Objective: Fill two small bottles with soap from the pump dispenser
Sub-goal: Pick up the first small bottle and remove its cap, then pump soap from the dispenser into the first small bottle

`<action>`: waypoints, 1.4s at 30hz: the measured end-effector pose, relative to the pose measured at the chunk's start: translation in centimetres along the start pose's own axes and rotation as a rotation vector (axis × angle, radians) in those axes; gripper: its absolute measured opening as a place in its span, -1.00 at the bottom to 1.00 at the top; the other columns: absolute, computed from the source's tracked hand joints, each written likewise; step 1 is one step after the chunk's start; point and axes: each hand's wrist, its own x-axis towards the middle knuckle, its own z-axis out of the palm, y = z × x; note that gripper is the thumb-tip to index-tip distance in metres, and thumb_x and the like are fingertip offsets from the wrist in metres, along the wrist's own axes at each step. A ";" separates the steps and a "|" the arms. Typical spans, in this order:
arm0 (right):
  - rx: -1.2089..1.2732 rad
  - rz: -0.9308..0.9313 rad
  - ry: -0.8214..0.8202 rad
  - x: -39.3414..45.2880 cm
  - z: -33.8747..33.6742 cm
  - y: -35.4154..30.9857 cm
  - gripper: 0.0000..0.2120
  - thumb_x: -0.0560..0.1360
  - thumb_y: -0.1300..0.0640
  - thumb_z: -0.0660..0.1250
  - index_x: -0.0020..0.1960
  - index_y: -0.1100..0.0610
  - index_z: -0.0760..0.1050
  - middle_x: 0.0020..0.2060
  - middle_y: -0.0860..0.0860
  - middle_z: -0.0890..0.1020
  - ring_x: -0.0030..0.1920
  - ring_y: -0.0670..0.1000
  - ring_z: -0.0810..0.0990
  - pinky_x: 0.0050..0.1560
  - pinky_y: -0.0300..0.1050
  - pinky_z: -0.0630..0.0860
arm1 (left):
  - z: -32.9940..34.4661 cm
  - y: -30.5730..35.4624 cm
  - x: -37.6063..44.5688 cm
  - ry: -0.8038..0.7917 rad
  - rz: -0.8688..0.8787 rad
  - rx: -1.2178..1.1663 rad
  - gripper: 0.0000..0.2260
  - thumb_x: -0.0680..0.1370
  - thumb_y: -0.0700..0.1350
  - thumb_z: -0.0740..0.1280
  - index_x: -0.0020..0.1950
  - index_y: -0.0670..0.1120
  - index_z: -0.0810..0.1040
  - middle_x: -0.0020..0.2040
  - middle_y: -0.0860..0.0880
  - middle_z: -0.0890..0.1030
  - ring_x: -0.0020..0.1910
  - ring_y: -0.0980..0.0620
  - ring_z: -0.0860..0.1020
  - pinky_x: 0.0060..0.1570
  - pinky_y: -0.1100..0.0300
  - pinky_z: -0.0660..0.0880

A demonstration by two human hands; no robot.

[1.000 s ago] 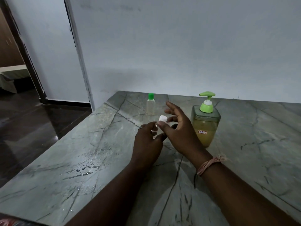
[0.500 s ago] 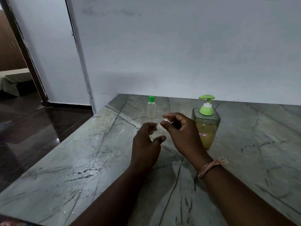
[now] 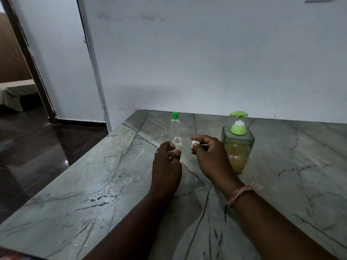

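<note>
Head view: left hand (image 3: 166, 166) grips open bottle (image 3: 176, 145); right hand (image 3: 210, 156) pinches cap (image 3: 193, 143).

Lower body of open bottle (image 3: 177, 144) hidden behind left hand (image 3: 166, 167) — contents unreadable. White cap (image 3: 193, 143) mostly buried in right hand (image 3: 210, 158) fingers. Dispenser (image 3: 237, 147) left side covered by that hand; label (image 3: 233, 157) too small to read. Both forearms cut by bottom edge.
</note>
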 end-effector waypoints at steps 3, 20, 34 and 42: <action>0.025 0.105 -0.029 0.5 0.6 0.4 -0.88 0.42 0.09 0.34 -0.05 0.03 0.58 -0.19 -0.05 0.66 -0.13 -0.05 0.68 0.01 0.06 0.62 | -0.2 -0.1 0.2 0.026 -0.023 -0.032 -0.79 0.65 -0.15 0.27 0.27 0.03 0.51 0.11 0.10 0.58 0.05 0.17 0.54 -0.07 0.29 0.42; -0.314 0.085 0.025 1.6 2.8 1.5 -0.86 0.34 0.10 0.49 -0.15 0.03 0.57 -0.21 -0.08 0.63 -0.15 -0.07 0.60 -0.09 -0.15 0.56 | -0.3 -0.4 0.4 0.054 -0.047 -0.024 -0.78 0.64 -0.13 0.29 0.29 0.01 0.51 0.12 0.05 0.60 0.09 0.08 0.56 0.11 0.10 0.49; -0.126 -0.147 0.182 -0.6 -1.5 -3.4 -0.97 0.47 0.14 0.39 -0.14 0.05 0.56 -0.27 -0.12 0.62 -0.21 -0.18 0.60 -0.18 -0.27 0.54 | -0.8 1.0 -0.9 -0.021 0.058 -0.016 -0.79 0.59 0.05 0.39 0.20 0.06 0.56 -0.01 0.19 0.62 -0.02 0.32 0.57 -0.14 0.40 0.41; 0.000 -0.188 0.530 0.8 -8.4 -5.4 -0.98 0.50 0.13 0.32 -0.10 0.03 0.51 -0.24 -0.10 0.59 -0.25 -0.14 0.56 -0.27 -0.27 0.50 | -0.1 1.2 -1.0 -0.049 0.083 -0.074 -0.74 0.54 0.11 0.43 0.17 0.04 0.60 -0.01 0.16 0.66 0.00 0.24 0.63 -0.08 0.32 0.50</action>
